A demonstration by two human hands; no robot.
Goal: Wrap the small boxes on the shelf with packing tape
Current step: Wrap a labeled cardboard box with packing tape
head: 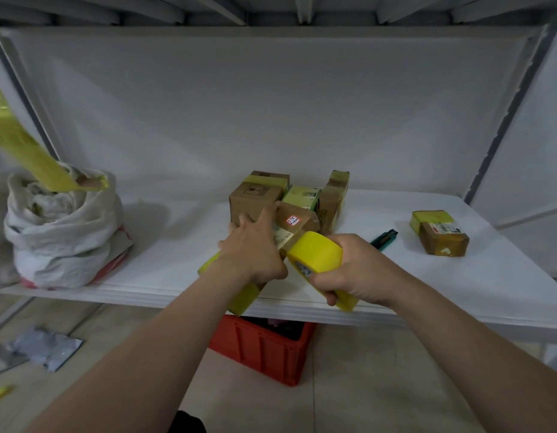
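**Small box (294,221): held at the shelf front edge**

The small box is held tilted above the front edge of the white shelf (164,254), and yellow tape covers part of it. The left hand (255,251) is clamped round its middle, fingers spread over the top face. The right hand (360,270), at 3 o'clock of the left, is closed round the yellow tape roll (317,253), which touches the box.

- 12 o'clock of the box: cluster of taped boxes (255,196) on the shelf.
- 3 o'clock: green cutter (385,237); beyond it, a wrapped box (441,234).
- 9 o'clock: white sack (61,235).
- 6 o'clock: red crate (261,348) on the floor.
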